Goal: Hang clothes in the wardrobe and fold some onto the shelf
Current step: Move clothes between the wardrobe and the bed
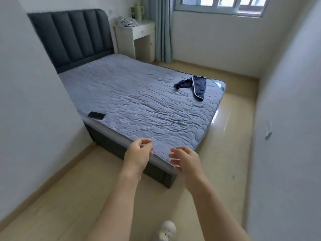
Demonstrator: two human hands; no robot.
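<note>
Stands at the foot of a bed (125,148), both bare arms stretched forward over its near corner. Holds the left hand (139,152) above the mattress edge, fingers loosely curled, thumb close to the fingertips, with nothing visible between them. Holds the right hand (185,159) just beside it, fingers spread and relaxed, also empty; cannot tell whether either hand touches the quilted cover (139,101). Shows the navy garment (196,86), trimmed with white piping, crumpled well away on the far right corner of the mattress, near the edge. Shows a dark phone (96,115) flat by the left edge of the bed, close to the wall, and a small white object (159,78) near the garment. Beyond the padded dark headboard (73,35), a white bedside table (139,32) with a heap of patterned cloth (127,22) and a pale green flask (138,12) on top, next to a blue-grey curtain (163,28) and a window (220,6). At the bottom edge, on the pale floor (69,197), a blurred white shape (167,230).
</note>
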